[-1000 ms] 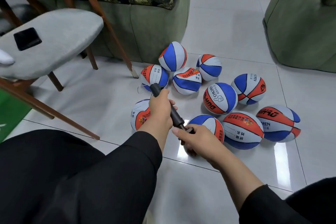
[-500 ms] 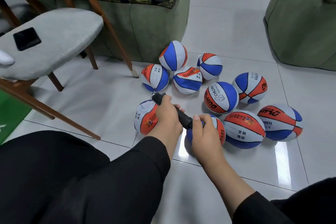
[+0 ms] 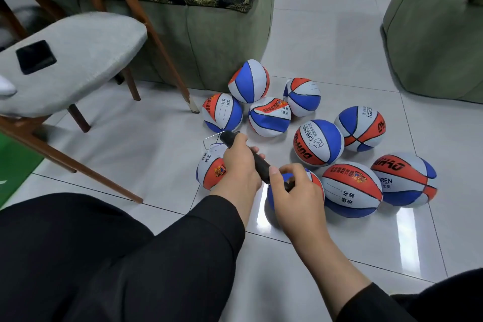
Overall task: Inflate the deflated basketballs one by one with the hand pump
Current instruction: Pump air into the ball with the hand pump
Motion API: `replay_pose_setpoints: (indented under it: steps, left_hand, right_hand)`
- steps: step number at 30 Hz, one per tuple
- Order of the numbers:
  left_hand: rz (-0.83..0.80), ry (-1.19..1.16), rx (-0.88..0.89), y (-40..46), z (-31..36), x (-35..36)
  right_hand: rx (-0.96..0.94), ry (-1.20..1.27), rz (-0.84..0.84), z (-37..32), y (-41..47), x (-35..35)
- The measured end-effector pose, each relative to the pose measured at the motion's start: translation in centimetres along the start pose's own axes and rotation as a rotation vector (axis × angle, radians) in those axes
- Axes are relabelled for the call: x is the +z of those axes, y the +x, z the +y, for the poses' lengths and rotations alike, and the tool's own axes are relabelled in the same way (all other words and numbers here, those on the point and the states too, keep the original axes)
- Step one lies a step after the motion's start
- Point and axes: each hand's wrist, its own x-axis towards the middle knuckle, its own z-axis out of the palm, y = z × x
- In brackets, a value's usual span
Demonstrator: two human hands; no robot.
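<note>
Right hand (image 3: 295, 191) now lower on pump (image 3: 257, 159), over basketball (image 3: 316, 183).

Glossy tile floor (image 3: 326, 34) (green sofas (image 3: 209, 34))

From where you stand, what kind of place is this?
Probably a living room in a home. A green upholstered sofa stands on the glossy tiled floor, a second green seat sits opposite, and a grey cushioned chair with wooden legs is nearby.
</note>
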Motion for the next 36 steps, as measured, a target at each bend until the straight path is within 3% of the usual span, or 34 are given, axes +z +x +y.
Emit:
replay_pose_setpoints:
  steps: [5,14,21,25,31,36]
  left_hand:
    - [-0.006,0.05,0.023,1.3,1.4,-0.5]
    - [0.001,0.129,0.123,0.0,-2.3,0.7]
    - [-0.01,0.036,0.017,1.1,0.1,0.3]
    - [-0.02,0.123,0.005,1.5,1.1,0.5]
    - [0.046,0.052,0.055,2.3,2.8,0.3]
    - [-0.014,0.054,-0.043,0.9,0.9,0.6]
  right_hand:
    - [-0.005,0.051,0.007,0.5,-0.2,-0.1]
    - [0.075,0.089,0.074,1.3,0.7,0.7]
    - [0.057,0.084,0.022,1.0,1.4,0.4]
    - [0.06,0.121,-0.004,1.0,1.2,0.7]
    - [0.03,0.128,0.001,0.9,0.8,0.4]
    - [0.001,0.106,0.078,0.3,1.3,0.2]
